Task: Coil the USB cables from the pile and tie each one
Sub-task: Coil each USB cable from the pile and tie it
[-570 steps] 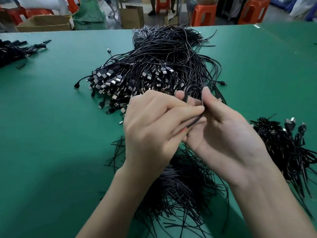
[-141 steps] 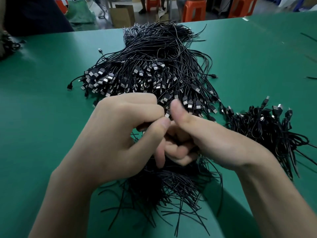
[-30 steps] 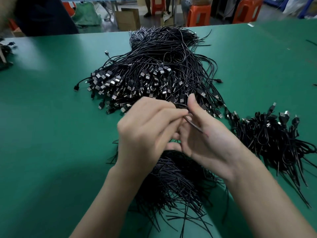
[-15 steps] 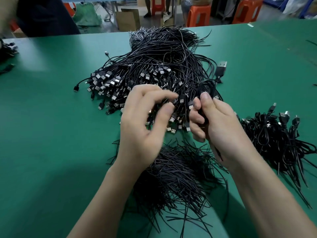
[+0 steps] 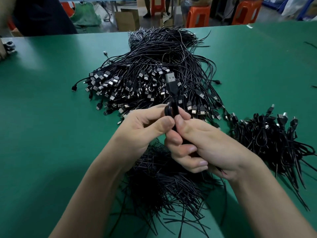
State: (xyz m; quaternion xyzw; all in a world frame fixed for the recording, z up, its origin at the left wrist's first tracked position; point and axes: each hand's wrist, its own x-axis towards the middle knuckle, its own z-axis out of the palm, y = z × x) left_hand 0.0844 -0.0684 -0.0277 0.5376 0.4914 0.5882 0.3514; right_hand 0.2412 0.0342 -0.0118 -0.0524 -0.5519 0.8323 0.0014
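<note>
A wide green table (image 5: 42,134) fills our view, with orange stools (image 5: 197,14) and a cardboard box (image 5: 127,19) on the floor beyond its far edge. The cable (image 5: 172,109) we are working on is held in the air just on our side of the big pile (image 5: 154,69) of loose USB cables, folded into a narrow bundle. Its long axis runs away from us toward the pile, and its plug (image 5: 170,79) stands clear at the far end, over the pile's rows of connectors.

Our left hand (image 5: 142,131) comes in from the left and pinches the looped upper part of the bundle between thumb and forefinger. Our right hand (image 5: 205,145) comes in from the right with its fingers curled round the lower part, its thumb pressed to the bundle just beside the left thumb. Both hands are on it, the right carrying the body.

We judge that the coil is made and tying comes next. The wrap should cross the bundle at right angles to that axis.

Thin black ties (image 5: 171,189), as they seem to be, lie nearer to us than the pile, under our wrists. The heap of tied cables (image 5: 274,134) lies to the pile's right.
</note>
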